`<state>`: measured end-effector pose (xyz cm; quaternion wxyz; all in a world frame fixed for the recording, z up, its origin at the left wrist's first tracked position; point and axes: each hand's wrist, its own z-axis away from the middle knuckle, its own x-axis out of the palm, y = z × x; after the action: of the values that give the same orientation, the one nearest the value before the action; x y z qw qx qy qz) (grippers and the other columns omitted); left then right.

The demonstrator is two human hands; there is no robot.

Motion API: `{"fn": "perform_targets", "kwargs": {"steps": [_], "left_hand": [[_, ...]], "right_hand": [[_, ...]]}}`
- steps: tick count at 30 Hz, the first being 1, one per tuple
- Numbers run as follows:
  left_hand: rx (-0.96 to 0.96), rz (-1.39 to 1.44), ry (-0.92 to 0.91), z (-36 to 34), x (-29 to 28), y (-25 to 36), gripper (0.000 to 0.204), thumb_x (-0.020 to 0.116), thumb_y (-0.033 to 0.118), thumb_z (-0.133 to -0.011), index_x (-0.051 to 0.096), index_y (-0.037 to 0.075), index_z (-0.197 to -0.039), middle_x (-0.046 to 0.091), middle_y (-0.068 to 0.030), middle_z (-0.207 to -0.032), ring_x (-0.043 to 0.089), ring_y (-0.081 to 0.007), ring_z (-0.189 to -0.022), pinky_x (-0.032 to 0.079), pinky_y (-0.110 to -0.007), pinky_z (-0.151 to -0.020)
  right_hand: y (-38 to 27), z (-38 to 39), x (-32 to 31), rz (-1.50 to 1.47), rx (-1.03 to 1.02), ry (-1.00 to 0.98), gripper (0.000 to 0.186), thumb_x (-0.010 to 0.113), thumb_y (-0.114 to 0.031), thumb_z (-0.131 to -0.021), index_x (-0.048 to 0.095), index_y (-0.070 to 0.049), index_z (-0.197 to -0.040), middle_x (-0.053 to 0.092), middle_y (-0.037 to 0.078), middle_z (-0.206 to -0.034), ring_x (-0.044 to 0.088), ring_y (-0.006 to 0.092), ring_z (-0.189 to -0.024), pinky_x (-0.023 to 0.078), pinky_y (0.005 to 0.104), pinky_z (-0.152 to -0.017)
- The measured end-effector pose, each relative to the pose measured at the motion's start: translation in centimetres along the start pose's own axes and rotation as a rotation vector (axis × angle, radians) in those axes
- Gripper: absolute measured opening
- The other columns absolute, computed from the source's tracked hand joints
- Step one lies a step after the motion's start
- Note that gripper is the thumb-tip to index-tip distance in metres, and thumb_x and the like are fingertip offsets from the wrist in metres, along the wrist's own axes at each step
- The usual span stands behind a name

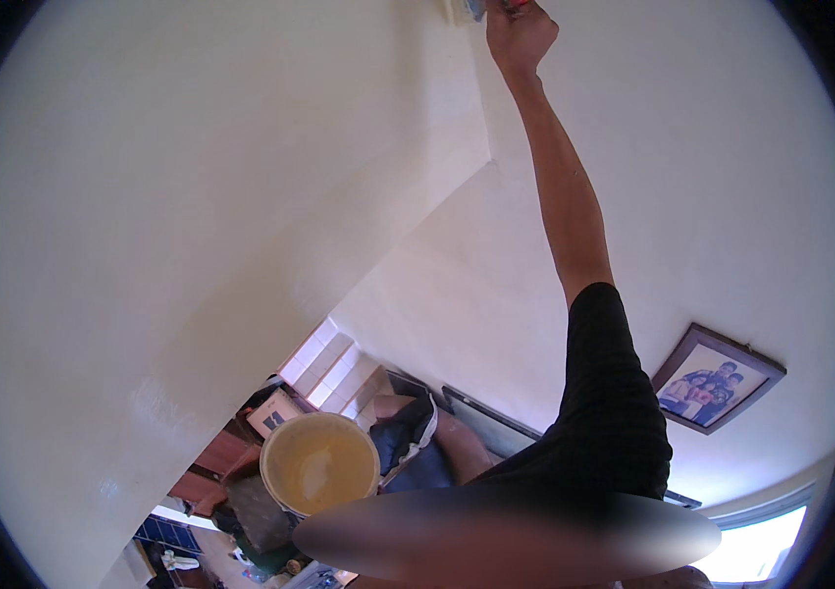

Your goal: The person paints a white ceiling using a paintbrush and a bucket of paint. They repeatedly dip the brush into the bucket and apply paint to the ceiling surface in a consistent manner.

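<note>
My right hand point(521, 37) is raised on a bare arm to the top edge, its fingers wrapped round a tool point(516, 6) with red and grey parts, cut off by the edge and too small to name. It is up at the pale wall point(192, 128), near a corner line. Low in the middle is a round cream bucket point(319, 461) with a yellowish inside, its lower side behind a blurred area. My left hand does not show.
A framed photo point(717, 383) hangs on the right wall, above a bright window point(761, 545). Below are tiled steps or wall point(319, 358), a carton point(270, 417), reddish furniture point(216, 456), dark cloth point(403, 442) beside a skin-coloured shape I cannot make out, and assorted clutter at the lower left.
</note>
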<state>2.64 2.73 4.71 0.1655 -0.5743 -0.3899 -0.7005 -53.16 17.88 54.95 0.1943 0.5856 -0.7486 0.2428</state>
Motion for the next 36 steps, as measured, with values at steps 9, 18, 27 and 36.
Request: {"fn": "perform_targets", "kwargs": {"steps": [9, 18, 27, 36], "left_hand": [[0.005, 0.005, 0.009, 0.6, -0.1, 0.0, 0.101, 0.036, 0.087, -0.079, 0.035, 0.017, -0.151, 0.042, -0.0100, -0.151, 0.042, -0.0347, -0.136, 0.035, -0.061, -0.108], [-0.037, -0.044, -0.004, -0.2, 0.9, 0.5, 0.102, 0.037, 0.088, -0.078, 0.035, 0.017, -0.151, 0.042, -0.0102, -0.150, 0.043, -0.0348, -0.136, 0.036, -0.061, -0.108], [-0.026, -0.032, 0.020, 1.0, 1.6, 0.9, 0.103, 0.037, 0.089, -0.078, 0.034, 0.016, -0.151, 0.043, -0.0104, -0.150, 0.043, -0.0349, -0.135, 0.036, -0.060, -0.108], [-0.139, -0.020, -0.020, -0.3, 5.8, 1.4, 0.104, 0.037, 0.089, -0.077, 0.034, 0.016, -0.151, 0.043, -0.0107, -0.150, 0.044, -0.0349, -0.135, 0.036, -0.060, -0.108]], "right_hand": [[-5.2, 0.7, 2.0, 0.091, 0.081, -0.208, 0.019, 0.068, -0.009, -0.085, 0.063, 0.000, -0.069, 0.058, 0.005, -0.055, 0.051, 0.0155, -0.048, 0.045, 0.0298, -0.048], [-25.6, 7.1, -8.8, -0.752, -0.009, -0.541, 0.015, 0.075, -0.009, -0.080, 0.073, -0.005, -0.093, 0.073, 0.009, -0.085, 0.069, 0.0171, -0.067, 0.053, 0.0259, -0.061], [-26.9, 21.4, -18.7, -1.104, 0.117, -1.307, 0.022, 0.075, -0.012, -0.077, 0.071, -0.007, -0.099, 0.072, 0.009, -0.091, 0.069, 0.0267, -0.073, 0.056, 0.0334, -0.065], [-26.4, 28.4, -22.4, -1.035, 0.292, -1.420, 0.025, 0.076, -0.009, -0.074, 0.073, -0.005, -0.099, 0.074, 0.011, -0.090, 0.073, 0.0259, -0.080, 0.059, 0.0348, -0.073]]}}
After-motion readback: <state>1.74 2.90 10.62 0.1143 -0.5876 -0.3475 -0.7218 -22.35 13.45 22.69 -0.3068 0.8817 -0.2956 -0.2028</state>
